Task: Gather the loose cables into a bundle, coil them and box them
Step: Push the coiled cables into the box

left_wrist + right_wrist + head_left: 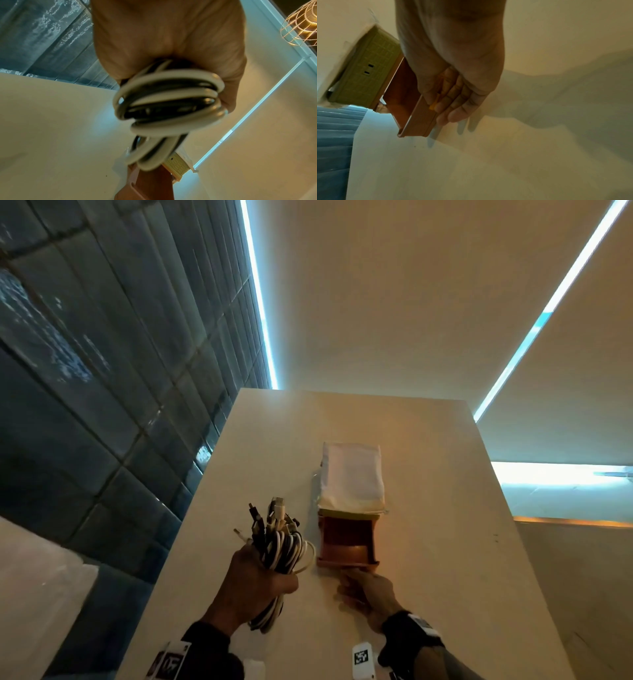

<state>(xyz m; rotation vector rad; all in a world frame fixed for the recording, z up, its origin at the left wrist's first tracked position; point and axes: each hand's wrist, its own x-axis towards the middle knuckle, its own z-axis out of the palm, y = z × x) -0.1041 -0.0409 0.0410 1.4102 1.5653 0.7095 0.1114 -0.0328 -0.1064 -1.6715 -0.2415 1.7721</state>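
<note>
My left hand (260, 583) grips a folded bundle of black and white cables (279, 546), its plug ends sticking up and away from me. In the left wrist view the looped cables (168, 102) fill the fist (168, 40). Just right of the bundle, a small yellow-green box (349, 513) stands on the table, its orange-brown drawer (346, 542) pulled out toward me and empty. My right hand (356, 580) holds the drawer front, and its fingers (452, 97) curl round a small yellow handle (434, 104) on the drawer (406, 97).
A folded white cloth (352, 474) lies on top of the box. The pale table (445, 559) ends at a dark tiled wall (102, 371) on the left. A wire lamp shade (302, 23) hangs at the upper right of the left wrist view.
</note>
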